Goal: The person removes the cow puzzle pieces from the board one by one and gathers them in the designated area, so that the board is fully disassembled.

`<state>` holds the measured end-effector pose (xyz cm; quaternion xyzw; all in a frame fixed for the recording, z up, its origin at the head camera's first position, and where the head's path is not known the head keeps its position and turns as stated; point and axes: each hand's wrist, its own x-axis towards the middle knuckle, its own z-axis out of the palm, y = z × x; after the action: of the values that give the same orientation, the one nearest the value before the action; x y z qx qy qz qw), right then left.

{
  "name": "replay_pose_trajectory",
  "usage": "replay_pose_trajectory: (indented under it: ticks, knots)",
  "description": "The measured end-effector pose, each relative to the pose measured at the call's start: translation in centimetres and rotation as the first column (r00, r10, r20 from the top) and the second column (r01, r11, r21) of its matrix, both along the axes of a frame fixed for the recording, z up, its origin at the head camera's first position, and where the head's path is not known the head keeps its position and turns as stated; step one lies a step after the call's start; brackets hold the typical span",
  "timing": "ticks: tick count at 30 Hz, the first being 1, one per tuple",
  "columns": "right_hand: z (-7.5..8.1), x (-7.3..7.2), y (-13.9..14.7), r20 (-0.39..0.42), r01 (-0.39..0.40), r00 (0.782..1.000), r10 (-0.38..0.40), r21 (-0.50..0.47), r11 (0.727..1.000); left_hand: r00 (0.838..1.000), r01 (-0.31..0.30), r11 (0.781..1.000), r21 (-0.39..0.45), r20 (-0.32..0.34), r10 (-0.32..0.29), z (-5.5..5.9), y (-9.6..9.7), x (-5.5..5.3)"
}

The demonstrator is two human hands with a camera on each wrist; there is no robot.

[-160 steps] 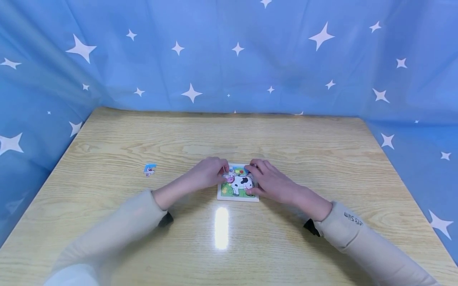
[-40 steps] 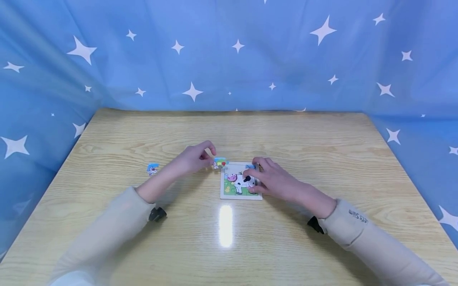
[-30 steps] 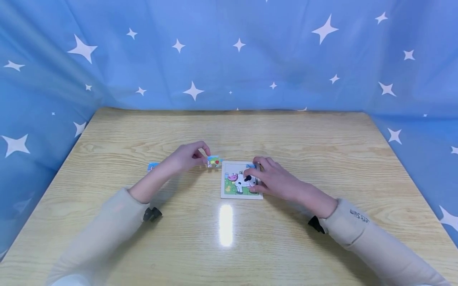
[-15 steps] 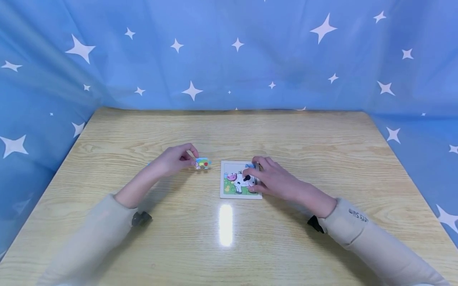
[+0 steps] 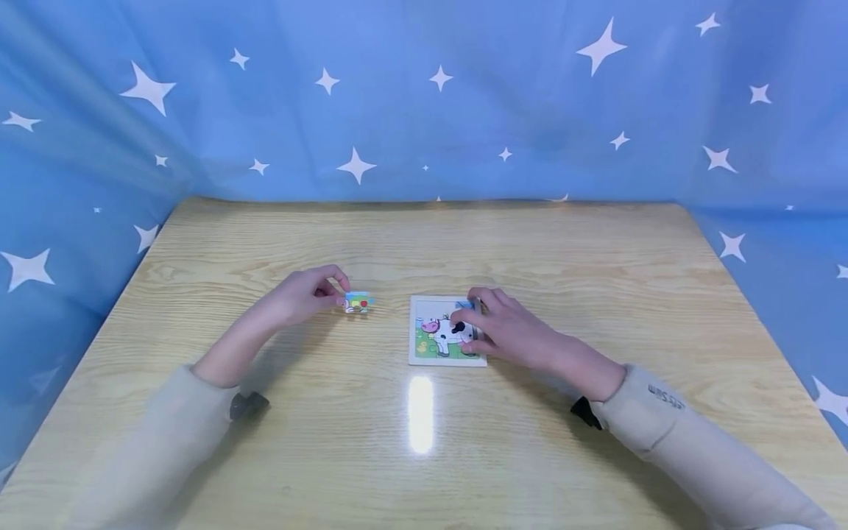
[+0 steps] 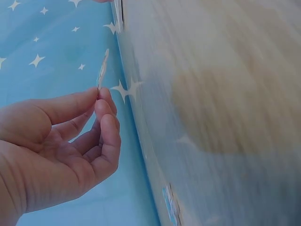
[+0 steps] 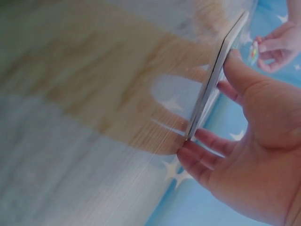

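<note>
In the head view, my left hand [image 5: 306, 296] pinches a jigsaw piece [image 5: 358, 302] between thumb and fingers, left of the puzzle. Seen edge-on in the left wrist view, the piece [image 6: 103, 70] stands up from the fingertips, above the table. A cow jigsaw puzzle [image 5: 437, 340] in a white-bordered tray lies mid-table, its top left part showing pale bare tray. My right hand [image 5: 510, 331] holds the tray's right side, with thumb and index over the picture and other fingers at the edge. In the right wrist view, that tray [image 7: 218, 70] shows edge-on beside the thumb.
Another loose jigsaw piece [image 6: 171, 205] lies on the table in the left wrist view; the left arm hides it in the head view. A wooden table [image 5: 530, 250] carries everything, with a blue star-patterned curtain [image 5: 424, 110] behind and at the sides.
My left hand has lifted a piece out of the puzzle's top left and carried it leftward, baring the tray there. My right hand stays on the tray.
</note>
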<state>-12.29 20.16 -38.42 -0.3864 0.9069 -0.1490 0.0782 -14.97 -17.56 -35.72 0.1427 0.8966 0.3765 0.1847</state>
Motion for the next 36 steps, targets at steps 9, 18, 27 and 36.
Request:
replay_pose_trajectory:
  ticks: [9, 18, 27, 36]
  knots:
    - [0.0, -0.1, 0.0, -0.018, -0.025, 1.0, 0.024, -0.017, 1.0, 0.998, -0.05, 0.998, -0.026, 0.029, 0.05, 0.5, -2.1, 0.0]
    - [0.3, -0.1, -0.1, -0.013, -0.023, 1.0, 0.023, -0.013, 1.0, 0.998, -0.066, 0.997, -0.045, 0.013, 0.067, 0.3, -3.5, 0.3]
    - [0.3, 0.0, -0.2, -0.007, -0.017, 1.0, 0.017, -0.01, 1.0, 0.998, -0.055, 0.996, -0.067, 0.025, 0.057, 0.0, -4.8, 0.5]
    - [0.1, -0.1, -0.2, -0.015, -0.016, 1.0, 0.016, -0.004, 1.0, 0.997, -0.042, 0.995, -0.095, 0.058, 0.048, 0.2, -5.3, 0.4]
